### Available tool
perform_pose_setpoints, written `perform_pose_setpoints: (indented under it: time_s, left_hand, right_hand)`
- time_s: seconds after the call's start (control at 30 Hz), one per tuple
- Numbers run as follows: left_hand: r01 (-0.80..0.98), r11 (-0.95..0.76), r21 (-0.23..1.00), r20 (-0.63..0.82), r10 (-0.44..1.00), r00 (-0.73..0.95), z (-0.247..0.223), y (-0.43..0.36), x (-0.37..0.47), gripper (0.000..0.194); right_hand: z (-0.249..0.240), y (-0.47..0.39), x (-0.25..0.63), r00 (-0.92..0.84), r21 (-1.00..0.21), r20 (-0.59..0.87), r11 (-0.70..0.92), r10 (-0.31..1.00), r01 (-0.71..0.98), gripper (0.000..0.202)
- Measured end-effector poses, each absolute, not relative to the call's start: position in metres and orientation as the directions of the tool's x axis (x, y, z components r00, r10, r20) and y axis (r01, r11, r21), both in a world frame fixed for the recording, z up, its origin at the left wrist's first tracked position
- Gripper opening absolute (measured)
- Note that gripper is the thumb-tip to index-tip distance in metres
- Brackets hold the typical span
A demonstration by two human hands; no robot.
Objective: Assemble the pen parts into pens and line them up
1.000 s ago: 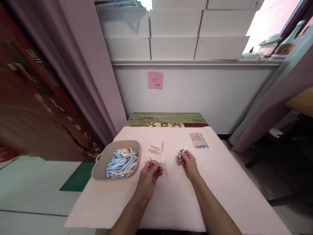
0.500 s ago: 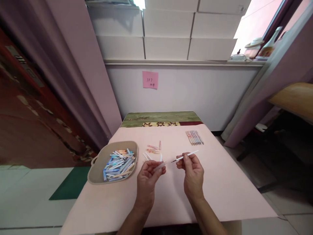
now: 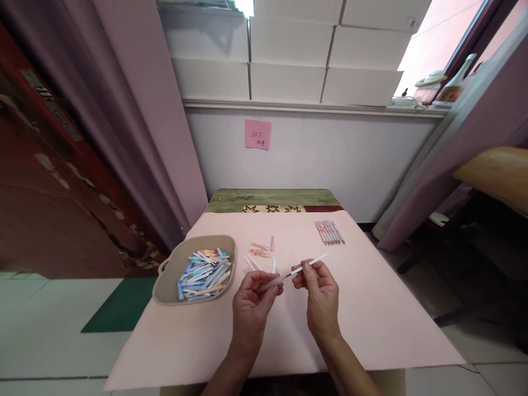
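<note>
My left hand (image 3: pixel 253 300) pinches a pale, see-through pen barrel (image 3: pixel 272 282) above the front middle of the table. Between the thumb and fingers of my right hand (image 3: pixel 319 297) is a white pen refill (image 3: pixel 315 260), its dark thin tip pointing left at the barrel's end. The tip is at or just inside the barrel's opening; I cannot tell which. Beyond my left hand lie more white refills (image 3: pixel 254 263) and several pink-patterned pen parts (image 3: pixel 259 252). A row of finished-looking pens (image 3: pixel 329 232) lies side by side at the back right.
A beige basket (image 3: pixel 167 286) with many blue, white and orange pen parts stands at the left of the table. Pink paper (image 3: pixel 371 319) covers the tabletop. Behind is a wall with a pink note (image 3: pixel 258 135), below stacked white boxes (image 3: pixel 286 81).
My right hand has moved left with the refill, bringing its tip up to the barrel in my left hand. The view has shifted slightly.
</note>
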State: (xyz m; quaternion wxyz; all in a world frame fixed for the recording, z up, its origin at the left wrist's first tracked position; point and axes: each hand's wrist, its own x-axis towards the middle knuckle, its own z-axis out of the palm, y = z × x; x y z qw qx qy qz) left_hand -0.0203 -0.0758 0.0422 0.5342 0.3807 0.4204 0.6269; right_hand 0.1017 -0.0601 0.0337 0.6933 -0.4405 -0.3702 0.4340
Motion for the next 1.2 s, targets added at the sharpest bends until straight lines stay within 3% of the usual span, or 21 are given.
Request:
perform_pose_setpoints:
  time_s: [0.27,0.4,0.5,0.6,0.7,0.8,0.93,1.07,1.2]
  left_hand:
    - [0.106,-0.214,0.971,0.225,0.969,-0.101,0.027,-0.078,-0.031,0.025]
    - [0.185,-0.222,0.957,0.236,0.97,-0.061,0.021,-0.078,-0.034,0.016]
    - [0.083,-0.133,0.988,0.13,0.99,0.046,0.01,-0.075,-0.039,0.011]
    - [-0.221,0.129,0.967,-0.088,0.979,0.185,-0.013,-0.069,-0.049,0.013]
    - [-0.509,0.367,0.778,-0.261,0.927,0.268,-0.038,-0.064,-0.061,0.019]
    - [-0.669,0.413,0.618,-0.3,0.91,0.285,-0.051,-0.06,-0.068,0.023]
    - [-0.697,0.424,0.578,-0.302,0.905,0.301,-0.051,-0.06,-0.071,0.024]
    - [-0.676,0.425,0.602,-0.279,0.905,0.321,-0.047,-0.062,-0.07,0.023]
    - [-0.64,0.446,0.626,-0.271,0.894,0.357,-0.047,-0.062,-0.071,0.023]
  right_hand:
    - [0.031,-0.065,0.097,0.2,-0.97,0.102,0.142,0.975,-0.197,0.023]
    - [0.024,-0.064,0.095,0.091,-0.992,0.098,0.104,0.991,-0.072,0.021]
    - [0.017,-0.062,0.099,-0.034,-0.993,0.091,0.093,0.995,0.07,0.022]
    - [0.007,-0.056,0.106,-0.037,-0.996,-0.008,-0.005,0.999,0.09,0.032]
    - [-0.004,-0.045,0.116,0.032,-0.988,-0.042,-0.046,0.999,0.149,0.032]
    - [-0.016,-0.032,0.122,0.054,-0.963,-0.016,-0.03,0.998,0.268,0.027]
    - [-0.022,-0.013,0.122,0.053,-0.877,0.029,0.0,0.998,0.48,0.02]
    - [-0.018,0.003,0.112,0.011,-0.646,0.07,0.037,0.998,0.762,0.019]
    - [-0.016,0.012,0.088,-0.077,-0.505,0.03,0.082,0.997,0.859,0.015]
